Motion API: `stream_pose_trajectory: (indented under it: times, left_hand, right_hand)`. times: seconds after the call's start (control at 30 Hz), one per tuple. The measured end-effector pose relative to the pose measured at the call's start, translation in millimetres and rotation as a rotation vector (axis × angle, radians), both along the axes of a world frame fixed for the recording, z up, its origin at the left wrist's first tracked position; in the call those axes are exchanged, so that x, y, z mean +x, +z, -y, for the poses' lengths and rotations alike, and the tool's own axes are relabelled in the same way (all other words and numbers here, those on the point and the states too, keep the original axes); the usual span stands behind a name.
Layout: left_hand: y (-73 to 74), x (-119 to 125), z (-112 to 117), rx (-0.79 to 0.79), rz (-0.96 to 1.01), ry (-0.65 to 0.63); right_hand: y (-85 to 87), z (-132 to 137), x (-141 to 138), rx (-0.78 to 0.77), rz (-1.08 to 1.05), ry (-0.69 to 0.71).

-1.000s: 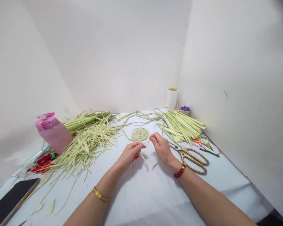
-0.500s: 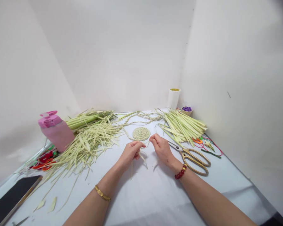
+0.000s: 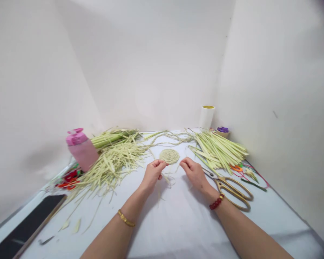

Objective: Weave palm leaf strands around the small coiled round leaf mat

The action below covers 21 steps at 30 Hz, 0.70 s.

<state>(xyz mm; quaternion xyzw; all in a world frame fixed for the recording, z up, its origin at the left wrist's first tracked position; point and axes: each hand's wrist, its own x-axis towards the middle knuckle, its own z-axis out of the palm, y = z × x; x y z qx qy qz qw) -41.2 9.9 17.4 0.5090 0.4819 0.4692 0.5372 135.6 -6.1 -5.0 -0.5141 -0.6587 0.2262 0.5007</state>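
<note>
My left hand (image 3: 152, 175) is closed in a pinch on thin pale-green straw strands (image 3: 166, 178), whose loose ends hang below the fingers. My right hand (image 3: 192, 173), a short gap away, pinches the end of a strand; a thin length runs between the two hands. Just beyond my fingertips a round coiled straw mat (image 3: 169, 156) lies flat on the white-covered table. Large gold-handled scissors (image 3: 233, 190) lie beside my right hand, their blades partly hidden behind it.
Shredded straw (image 3: 118, 162) heaps at the left by a pink bottle (image 3: 83, 151) and a dark phone-like slab (image 3: 29, 225). Cut stalks (image 3: 221, 149) lie right, near a white cylinder (image 3: 206, 117) and a cup of purple pieces (image 3: 223, 131). Braided cord (image 3: 175, 136) stretches along the back.
My hands have moved a little farther apart, with the strand still between them. The whole view has shifted, so everything appears farther right and slightly lower.
</note>
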Motion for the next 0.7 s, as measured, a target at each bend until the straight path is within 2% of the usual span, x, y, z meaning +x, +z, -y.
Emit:
stream_pose_trajectory:
  times: [0.07, 0.17, 0.3, 0.4, 0.5, 0.53, 0.57, 0.63, 0.7]
  left_hand:
    - [5.0, -9, -2, 0.067, -0.014, 0.030]
    - [19.3, -31, -4, 0.209, -0.162, 0.038]
    - [40.7, -68, 2, 0.245, -0.310, 0.051]
    - [50.4, -92, 8, 0.254, -0.477, -0.002]
    - [57.3, -104, 9, 0.281, -0.640, -0.133]
    - [60.3, -105, 6, 0.291, -0.685, -0.136]
    - [64.1, -107, 2, 0.301, -0.730, -0.125]
    - [73.4, -113, -10, 0.338, -0.809, -0.022]
    - [83.1, -127, -25, 0.401, -0.912, 0.147]
  right_hand:
    - [-1.4, -2, 6, -0.012, -0.022, -0.044]
    - [-3.7, -8, 15, -0.024, -0.020, -0.085]
    - [-6.4, -11, 22, -0.019, 0.067, 0.005]
    - [-7.2, -11, 21, -0.018, 0.092, -0.007]
    - [-5.8, -10, 20, -0.024, 0.071, -0.086]
    - [-5.0, -11, 20, -0.030, 0.056, -0.094]
    - [-4.4, -12, 20, -0.040, 0.032, -0.096]
    - [-3.9, -15, 23, -0.062, -0.044, -0.100]
    - [-4.9, -19, 27, -0.062, -0.124, -0.148]
